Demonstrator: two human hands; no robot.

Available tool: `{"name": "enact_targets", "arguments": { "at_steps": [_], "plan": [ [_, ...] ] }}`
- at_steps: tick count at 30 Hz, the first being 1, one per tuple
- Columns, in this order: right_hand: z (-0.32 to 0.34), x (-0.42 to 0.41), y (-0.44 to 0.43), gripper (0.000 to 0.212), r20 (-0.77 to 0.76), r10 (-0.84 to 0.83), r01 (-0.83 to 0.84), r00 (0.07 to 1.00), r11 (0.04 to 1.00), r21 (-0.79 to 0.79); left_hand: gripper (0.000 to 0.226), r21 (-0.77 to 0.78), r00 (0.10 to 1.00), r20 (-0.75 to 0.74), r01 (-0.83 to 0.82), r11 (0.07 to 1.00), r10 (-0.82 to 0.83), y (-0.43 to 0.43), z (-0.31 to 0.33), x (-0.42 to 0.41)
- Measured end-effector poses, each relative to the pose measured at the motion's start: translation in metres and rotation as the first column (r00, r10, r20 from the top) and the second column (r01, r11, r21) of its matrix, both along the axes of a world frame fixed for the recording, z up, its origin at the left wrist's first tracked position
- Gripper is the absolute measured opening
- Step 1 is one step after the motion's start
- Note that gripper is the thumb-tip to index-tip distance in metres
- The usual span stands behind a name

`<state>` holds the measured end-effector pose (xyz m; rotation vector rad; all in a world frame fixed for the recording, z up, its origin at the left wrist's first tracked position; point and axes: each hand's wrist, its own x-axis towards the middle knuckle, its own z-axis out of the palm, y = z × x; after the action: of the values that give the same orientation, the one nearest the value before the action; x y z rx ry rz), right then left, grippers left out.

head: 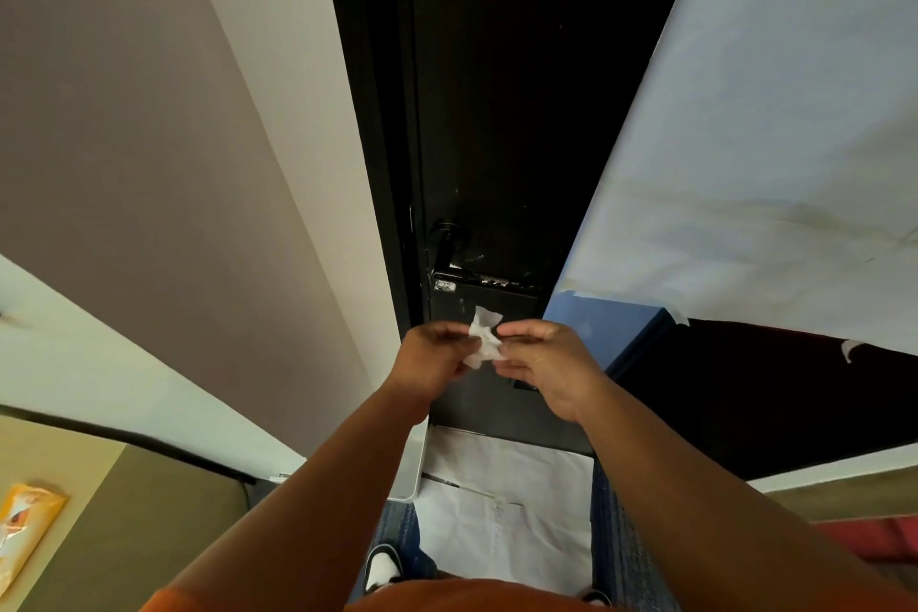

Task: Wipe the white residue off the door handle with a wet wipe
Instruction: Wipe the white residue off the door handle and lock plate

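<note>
Prepping wet wipe point(484, 343): left hand point(437, 353) and right hand point(541, 363) are both pinching it
door handle point(443, 241): isn't getting touched yet, so I'm guessing the wiping's all left

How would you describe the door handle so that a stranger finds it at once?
Start at the black door in the middle. Near its left edge, above the white wipe held by the left hand and right hand, is the door handle. It is the only curved black lever, standing out above a black box.
</note>
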<state>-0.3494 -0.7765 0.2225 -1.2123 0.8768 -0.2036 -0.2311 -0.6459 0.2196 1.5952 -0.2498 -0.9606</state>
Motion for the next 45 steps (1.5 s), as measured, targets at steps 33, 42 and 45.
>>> {"name": "enact_targets", "arguments": {
  "at_steps": [33, 42, 45],
  "plan": [
    [-0.008, 0.025, 0.013, 0.033, 0.011, -0.072, 0.063, 0.997, 0.935, 0.35, 0.005, 0.152, 0.997, 0.075, 0.02, 0.988, -0.031, 0.026, -0.019, 0.039],
    [-0.025, 0.038, 0.004, 0.023, -0.051, -0.237, 0.242, 0.97, 0.932, 0.271, 0.024, 0.038, 0.997, -0.076, -0.012, 0.999, 0.015, 0.021, -0.02, 0.044],
    [-0.026, 0.045, 0.002, 0.019, -0.062, -0.313, 0.318, 0.948, 0.915, 0.246, 0.023, 0.111, 0.999, -0.033, 0.001, 0.994, 0.003, 0.017, -0.025, 0.046]
  ]
}}
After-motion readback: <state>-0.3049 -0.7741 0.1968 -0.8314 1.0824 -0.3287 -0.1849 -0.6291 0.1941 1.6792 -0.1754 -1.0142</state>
